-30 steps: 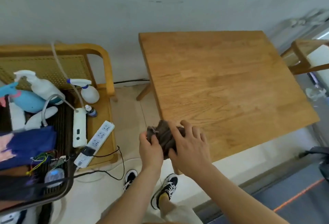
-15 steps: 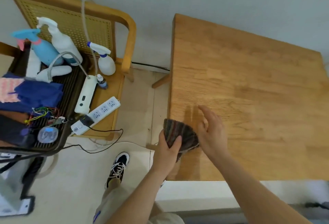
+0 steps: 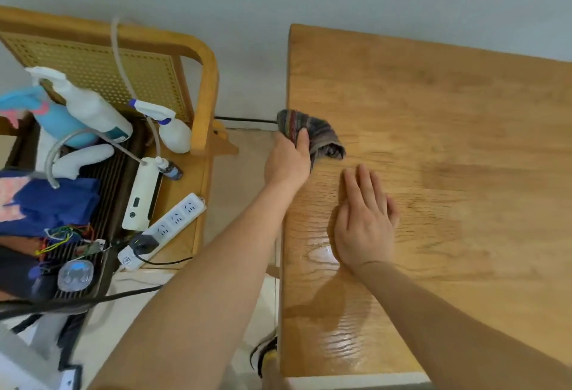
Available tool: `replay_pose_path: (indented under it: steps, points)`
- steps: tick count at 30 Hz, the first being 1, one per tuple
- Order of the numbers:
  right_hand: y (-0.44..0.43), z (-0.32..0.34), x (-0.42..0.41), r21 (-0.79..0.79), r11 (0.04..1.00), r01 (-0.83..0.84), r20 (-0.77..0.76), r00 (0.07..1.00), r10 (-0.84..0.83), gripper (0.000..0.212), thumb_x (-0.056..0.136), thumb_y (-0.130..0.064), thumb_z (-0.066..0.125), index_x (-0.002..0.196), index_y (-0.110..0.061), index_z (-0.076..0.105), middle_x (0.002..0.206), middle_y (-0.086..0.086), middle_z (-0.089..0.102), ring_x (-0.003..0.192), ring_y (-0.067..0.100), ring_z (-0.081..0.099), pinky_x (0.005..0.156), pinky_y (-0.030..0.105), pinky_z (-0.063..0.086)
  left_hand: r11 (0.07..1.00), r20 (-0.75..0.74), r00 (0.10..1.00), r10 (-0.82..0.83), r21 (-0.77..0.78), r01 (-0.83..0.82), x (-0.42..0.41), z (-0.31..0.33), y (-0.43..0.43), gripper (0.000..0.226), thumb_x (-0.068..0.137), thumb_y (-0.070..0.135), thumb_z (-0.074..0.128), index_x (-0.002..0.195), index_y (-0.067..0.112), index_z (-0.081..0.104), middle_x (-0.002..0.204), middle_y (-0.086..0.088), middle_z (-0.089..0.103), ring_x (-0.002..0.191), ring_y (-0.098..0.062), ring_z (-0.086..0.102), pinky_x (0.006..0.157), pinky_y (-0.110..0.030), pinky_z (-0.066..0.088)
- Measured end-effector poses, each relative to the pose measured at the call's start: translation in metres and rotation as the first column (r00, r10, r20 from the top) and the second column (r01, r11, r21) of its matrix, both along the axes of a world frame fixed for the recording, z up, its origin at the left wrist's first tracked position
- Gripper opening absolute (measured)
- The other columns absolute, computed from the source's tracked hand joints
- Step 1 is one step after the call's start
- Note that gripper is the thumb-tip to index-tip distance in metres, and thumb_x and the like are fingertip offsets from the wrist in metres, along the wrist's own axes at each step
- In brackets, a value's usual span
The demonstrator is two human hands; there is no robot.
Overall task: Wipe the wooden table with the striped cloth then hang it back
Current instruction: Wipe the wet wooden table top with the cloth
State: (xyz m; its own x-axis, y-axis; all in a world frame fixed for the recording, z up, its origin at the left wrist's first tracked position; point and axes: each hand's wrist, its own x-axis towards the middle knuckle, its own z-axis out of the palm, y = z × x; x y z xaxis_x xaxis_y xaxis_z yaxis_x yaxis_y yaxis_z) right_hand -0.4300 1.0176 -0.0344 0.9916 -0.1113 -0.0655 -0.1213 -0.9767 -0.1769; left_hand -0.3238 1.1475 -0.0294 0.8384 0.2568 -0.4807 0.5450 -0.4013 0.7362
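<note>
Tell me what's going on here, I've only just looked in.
A person is wiping a wooden table. The left hand grips a bunched striped cloth at the table's left edge, near the wall. The right hand lies flat and open on the tabletop just behind it, holding nothing. A shiny patch shows on the wood nearer the person. Beside the table, a chair is loaded with spray bottles and a power strip.

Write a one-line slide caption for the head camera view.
Left hand presses the bunched striped cloth on the wooden table's left edge; right hand lies flat beside it.
</note>
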Motion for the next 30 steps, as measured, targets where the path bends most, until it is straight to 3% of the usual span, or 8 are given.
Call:
replay_pose_path:
  steps: [3, 8, 11, 15, 21, 24, 26, 30]
  points:
    - [-0.001, 0.001, 0.0, -0.005, 1.0, 0.0, 0.002, 1.0, 0.0, 0.059, 0.093, -0.033, 0.022, 0.152, -0.032, 0.03, 0.162, -0.007, 0.021, 0.15, 0.013, 0.013, 0.114, 0.039, 0.009, 1.0, 0.016, 1.0, -0.015, -0.001, 0.015, 0.003, 0.0, -0.001, 0.053, 0.098, 0.049, 0.03, 0.134, 0.011, 0.039, 0.128, -0.012, 0.056, 0.116, -0.033, 0.053, 0.089, -0.037, 0.042]
    - [-0.001, 0.002, -0.001, -0.009, 1.0, -0.016, -0.013, 1.0, 0.016, 0.059, 0.094, -0.036, 0.027, 0.152, -0.029, 0.03, 0.162, -0.005, 0.021, 0.149, 0.016, 0.015, 0.113, 0.04, 0.01, 0.999, 0.104, 0.993, -0.051, 0.013, 0.05, -0.12, -0.004, -0.003, 0.044, 0.096, 0.047, 0.037, 0.129, 0.019, 0.04, 0.111, 0.003, 0.057, 0.094, -0.013, 0.057, 0.073, -0.026, 0.044]
    - [0.0, 0.004, 0.001, -0.018, 1.0, -0.002, -0.018, 1.0, 0.002, 0.057, 0.094, -0.033, 0.027, 0.152, -0.03, 0.031, 0.162, -0.004, 0.023, 0.149, 0.017, 0.016, 0.113, 0.04, 0.01, 0.996, 0.105, 0.992, -0.073, -0.049, 0.078, -0.188, -0.004, -0.002, 0.047, 0.094, 0.048, 0.041, 0.132, 0.021, 0.038, 0.115, 0.005, 0.057, 0.101, -0.011, 0.057, 0.081, -0.026, 0.049]
    - [0.002, 0.006, 0.0, -0.003, 1.0, 0.01, -0.037, 0.999, -0.01, 0.058, 0.093, -0.028, 0.032, 0.151, -0.031, 0.03, 0.161, -0.005, 0.024, 0.149, 0.017, 0.016, 0.114, 0.044, 0.014, 0.994, 0.079, 0.994, -0.076, -0.077, 0.082, -0.21, -0.005, 0.001, 0.05, 0.094, 0.045, 0.044, 0.135, 0.018, 0.036, 0.117, 0.002, 0.055, 0.103, -0.01, 0.054, 0.086, -0.027, 0.048]
    - [0.003, 0.008, 0.0, 0.077, 0.996, 0.035, 0.064, 0.997, -0.04, 0.055, 0.091, -0.03, 0.033, 0.145, -0.028, 0.045, 0.155, -0.003, 0.037, 0.144, 0.019, 0.028, 0.11, 0.043, 0.019, 0.996, 0.022, 0.997, -0.075, -0.037, 0.075, -0.153, 0.0, 0.001, 0.049, 0.095, 0.048, 0.042, 0.129, 0.014, 0.038, 0.115, -0.004, 0.059, 0.102, -0.022, 0.059, 0.079, -0.031, 0.047]
    - [0.0, 0.009, 0.025, 0.146, 0.988, 0.043, 0.146, 0.987, -0.064, 0.046, 0.085, -0.029, 0.038, 0.122, -0.016, 0.062, 0.127, 0.009, 0.058, 0.117, 0.034, 0.049, 0.095, 0.051, 0.041, 0.997, -0.026, 0.997, -0.074, -0.038, 0.073, -0.081, 0.0, 0.002, 0.052, 0.096, 0.051, 0.037, 0.129, 0.01, 0.038, 0.119, -0.01, 0.059, 0.106, -0.03, 0.058, 0.079, -0.032, 0.044]
    - [0.002, 0.01, 0.053, 0.137, 0.985, 0.101, 0.151, 0.981, -0.121, 0.044, 0.083, -0.029, 0.038, 0.117, -0.013, 0.061, 0.114, 0.013, 0.056, 0.105, 0.036, 0.049, 0.088, 0.052, 0.044, 0.998, -0.052, 0.997, -0.057, -0.006, 0.057, -0.044, 0.001, 0.001, 0.054, 0.097, 0.051, 0.033, 0.129, 0.009, 0.038, 0.123, -0.011, 0.057, 0.11, -0.031, 0.056, 0.079, -0.031, 0.04]
    - [0.008, 0.004, 0.069, 0.059, 0.996, 0.061, 0.102, 0.993, -0.066, 0.056, 0.09, -0.033, 0.031, 0.144, -0.021, 0.043, 0.148, 0.003, 0.042, 0.135, 0.026, 0.036, 0.105, 0.045, 0.027, 0.997, 0.001, 1.0, -0.028, 0.076, 0.028, 0.012, -0.004, -0.002, 0.051, 0.099, 0.05, 0.028, 0.125, 0.009, 0.042, 0.122, -0.012, 0.058, 0.109, -0.033, 0.056, 0.077, -0.033, 0.038]
